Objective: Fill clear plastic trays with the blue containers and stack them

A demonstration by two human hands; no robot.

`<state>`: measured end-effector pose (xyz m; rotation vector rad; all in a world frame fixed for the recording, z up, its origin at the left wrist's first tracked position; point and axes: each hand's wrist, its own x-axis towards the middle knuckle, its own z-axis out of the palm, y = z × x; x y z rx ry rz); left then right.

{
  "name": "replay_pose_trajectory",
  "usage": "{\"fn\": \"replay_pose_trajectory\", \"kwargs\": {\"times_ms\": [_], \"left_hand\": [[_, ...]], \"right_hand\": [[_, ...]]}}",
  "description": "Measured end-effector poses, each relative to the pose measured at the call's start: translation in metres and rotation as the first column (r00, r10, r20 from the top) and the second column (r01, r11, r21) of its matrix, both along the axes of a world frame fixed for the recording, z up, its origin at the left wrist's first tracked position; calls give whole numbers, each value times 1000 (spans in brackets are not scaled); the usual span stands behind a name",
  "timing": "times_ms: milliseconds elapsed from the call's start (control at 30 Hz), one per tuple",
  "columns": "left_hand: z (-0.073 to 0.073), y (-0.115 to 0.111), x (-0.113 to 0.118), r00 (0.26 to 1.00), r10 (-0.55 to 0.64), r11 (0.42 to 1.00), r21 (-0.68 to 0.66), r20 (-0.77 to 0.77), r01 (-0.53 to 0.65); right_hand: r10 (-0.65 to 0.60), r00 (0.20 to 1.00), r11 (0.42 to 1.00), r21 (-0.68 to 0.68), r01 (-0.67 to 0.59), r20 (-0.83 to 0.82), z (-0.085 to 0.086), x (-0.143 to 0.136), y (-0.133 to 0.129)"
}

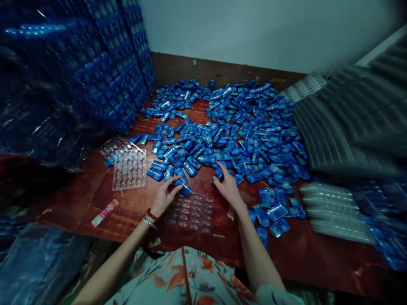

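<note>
My left hand (164, 197) has its thumb and fingers closed on a small blue wrapped packet (185, 189), just above the far edge of a clear plastic tray (190, 214) with rows of moulded hollows. To the right, my right hand (228, 188) pinches another small blue packet (218, 173) between thumb and forefinger, at the near edge of the pile. A broad heap of the same shiny blue packets (254, 135) spreads over the reddish-brown table (127, 220) beyond both hands. The print on the packets is too small to read.
More clear trays (129, 169) lie at the left. Tall stacks of filled blue trays (104, 76) rise behind them. At the right stand blurred stacks of trays (343, 123) and a lower stack (333, 212). A pink wrapper (104, 212) rests near the front edge.
</note>
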<state>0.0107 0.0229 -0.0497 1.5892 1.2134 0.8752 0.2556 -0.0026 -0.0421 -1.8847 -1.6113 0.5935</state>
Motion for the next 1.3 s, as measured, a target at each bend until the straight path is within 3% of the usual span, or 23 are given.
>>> {"fn": "replay_pose_trajectory", "kwargs": {"times_ms": [100, 267, 433, 533, 600, 733, 867, 933, 1000, 1100, 1200, 1300], "left_hand": [[-2, -2, 0, 998, -3, 1000, 11, -56, 4], [3, -7, -6, 991, -36, 996, 70, -128, 45], [-2, -3, -36, 948, 137, 972, 222, -287, -73], [-2, 5, -48, 852, 250, 917, 396, -460, -56], [1, 12, -43, 805, 283, 878, 478, -522, 1], [8, 33, -9, 790, 115, 887, 420, -602, 191], [13, 54, 23, 598, -2, 945, 194, -801, 264], [14, 59, 29, 552, -79, 953, 101, -830, 287], [13, 61, 28, 560, -130, 940, 78, -818, 332], [8, 59, 18, 618, -154, 913, 129, -771, 388], [3, 55, 6, 687, -181, 898, 167, -704, 408], [-3, 56, -7, 738, -297, 842, 199, -606, 502]], "right_hand": [[-88, 971, 996, -24, 85, -220, -5, 4, -26], [-168, 906, 977, 59, 207, -389, -3, -14, -53], [-232, 801, 963, -16, 268, -552, -9, -37, -59], [-207, 777, 973, -45, 225, -594, -18, -43, -60], [-198, 781, 975, -42, 216, -592, -22, -45, -61], [-186, 785, 973, 3, 233, -591, -25, -51, -60], [-220, 758, 961, -4, 275, -614, -28, -57, -57], [-238, 750, 955, -10, 295, -617, -29, -59, -57], [-237, 770, 957, -5, 291, -593, -30, -59, -58], [-180, 861, 971, 53, 232, -476, -28, -59, -60], [2, 959, 988, 148, 41, -284, -22, -57, -58], [169, 978, 978, 147, -150, -126, -17, -53, -55]]}}
